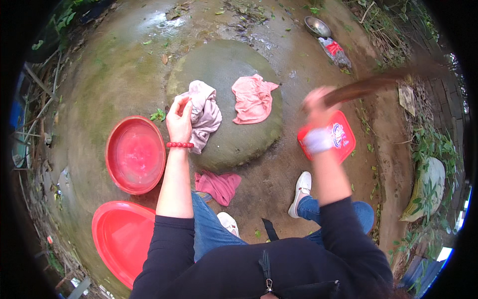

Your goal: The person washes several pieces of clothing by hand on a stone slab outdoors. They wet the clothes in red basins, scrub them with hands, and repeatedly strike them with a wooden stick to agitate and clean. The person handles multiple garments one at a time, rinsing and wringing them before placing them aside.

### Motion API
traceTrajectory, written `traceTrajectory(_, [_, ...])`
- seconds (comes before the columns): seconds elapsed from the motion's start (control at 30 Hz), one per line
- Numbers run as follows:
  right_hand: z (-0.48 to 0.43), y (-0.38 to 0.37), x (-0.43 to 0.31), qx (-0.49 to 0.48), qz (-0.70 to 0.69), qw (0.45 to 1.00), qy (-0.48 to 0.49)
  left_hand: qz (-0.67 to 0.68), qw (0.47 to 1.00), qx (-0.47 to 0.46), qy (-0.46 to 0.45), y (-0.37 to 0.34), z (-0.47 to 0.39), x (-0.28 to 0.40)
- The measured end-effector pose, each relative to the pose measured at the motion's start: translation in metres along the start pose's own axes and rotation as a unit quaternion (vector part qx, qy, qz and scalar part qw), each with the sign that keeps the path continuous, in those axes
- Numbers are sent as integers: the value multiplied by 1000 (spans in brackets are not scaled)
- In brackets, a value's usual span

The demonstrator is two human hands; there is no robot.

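My left hand (180,116), with a red bead bracelet at its wrist, pinches the edge of a pale pinkish-grey wet cloth (205,116) lying bunched on a round stone slab (227,145). My right hand (317,106), blurred by motion, grips a brown wooden stick (358,88) raised off to the right. On the slab between my hands rests a crumpled pink cloth (254,100). A darker pink cloth (220,187) lies at the slab's near edge, by my feet.
At the left stand a red basin holding water (136,155) and a larger red basin (121,239). A red plastic container (345,136) with printing sits below my right hand. A metal bowl (317,27) and a plastic bag (334,52) lie at the upper right.
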State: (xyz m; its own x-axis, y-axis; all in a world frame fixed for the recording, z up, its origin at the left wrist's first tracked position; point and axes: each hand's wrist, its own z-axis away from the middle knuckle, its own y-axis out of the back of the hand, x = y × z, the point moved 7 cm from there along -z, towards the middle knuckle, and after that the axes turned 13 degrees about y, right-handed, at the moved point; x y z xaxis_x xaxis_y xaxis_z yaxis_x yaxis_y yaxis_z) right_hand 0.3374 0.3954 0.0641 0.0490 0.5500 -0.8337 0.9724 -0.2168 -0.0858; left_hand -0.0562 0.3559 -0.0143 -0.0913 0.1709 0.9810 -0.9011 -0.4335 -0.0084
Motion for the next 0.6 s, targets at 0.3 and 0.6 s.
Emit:
traceTrajectory(0.3, [0, -6, -5, -180, 333, 925, -26, -6, 999, -32, 11, -8, -8, -25])
traceTrajectory(0.6, [156, 53, 133, -110, 293, 901, -300, 103, 991, -52, 60, -42, 4, -7])
